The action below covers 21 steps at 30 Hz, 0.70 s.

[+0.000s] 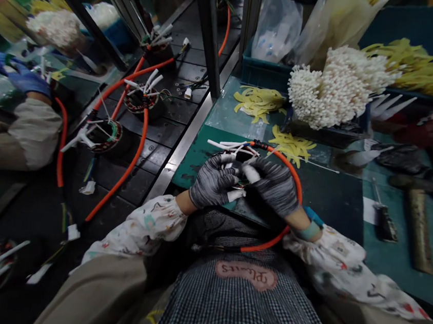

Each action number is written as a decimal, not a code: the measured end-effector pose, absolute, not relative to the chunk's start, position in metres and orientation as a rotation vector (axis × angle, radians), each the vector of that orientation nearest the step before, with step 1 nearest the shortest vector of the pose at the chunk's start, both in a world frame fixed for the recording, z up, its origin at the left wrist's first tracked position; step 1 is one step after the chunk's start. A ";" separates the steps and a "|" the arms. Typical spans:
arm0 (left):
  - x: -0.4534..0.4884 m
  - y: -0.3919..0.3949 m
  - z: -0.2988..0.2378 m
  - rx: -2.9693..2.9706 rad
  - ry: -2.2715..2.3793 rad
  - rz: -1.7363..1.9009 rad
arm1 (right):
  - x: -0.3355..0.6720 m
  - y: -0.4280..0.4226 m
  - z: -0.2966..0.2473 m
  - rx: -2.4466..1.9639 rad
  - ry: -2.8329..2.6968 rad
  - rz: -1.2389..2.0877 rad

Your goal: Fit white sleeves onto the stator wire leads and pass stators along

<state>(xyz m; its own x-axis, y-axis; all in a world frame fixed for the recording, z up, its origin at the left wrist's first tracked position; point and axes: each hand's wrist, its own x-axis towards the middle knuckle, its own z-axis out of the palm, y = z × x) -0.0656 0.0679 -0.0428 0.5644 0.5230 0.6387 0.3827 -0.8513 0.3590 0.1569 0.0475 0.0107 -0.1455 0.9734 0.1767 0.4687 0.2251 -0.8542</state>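
Observation:
Both my hands wear grey striped gloves with white-wrapped fingertips and meet over a wound motor stator (pixel 243 154), which they mostly hide. My left hand (pixel 214 182) is closed at the stator's left side, its fingers bent round white-sleeved wires (pixel 222 145). Opposite it, my right hand (pixel 279 187) is closed in a pinch close to the left fingertips; what lies between its fingers is hidden. An orange cable (pixel 298 183) leaves the stator at the top, arcs round my right wrist and ends near my lap.
Yellow strips (pixel 259 103), a bundle of white-tipped sticks or tubes (pixel 336 87) and a teal bin (pixel 264 71) stand ahead. A hammer (pixel 419 219) and screwdriver (pixel 385 216) lie right. More stators (pixel 106 137) sit on the conveyor (pixel 165 136) at left, beside a co-worker's blue-gloved hand (pixel 28 78).

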 end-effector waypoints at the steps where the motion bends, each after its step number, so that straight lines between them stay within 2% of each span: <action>1: -0.065 0.068 -0.042 2.620 0.753 1.152 | 0.158 0.050 0.011 -1.313 -1.678 0.893; 6: -0.064 0.068 -0.043 2.576 0.817 1.190 | 0.172 0.054 0.011 -1.044 -1.614 1.193; 16: -0.064 0.069 -0.047 2.406 0.800 1.189 | 0.173 0.051 0.000 -1.000 -1.614 1.167; 21: -0.065 0.068 -0.046 2.359 0.778 1.102 | 0.178 0.041 -0.012 -0.913 -1.863 1.013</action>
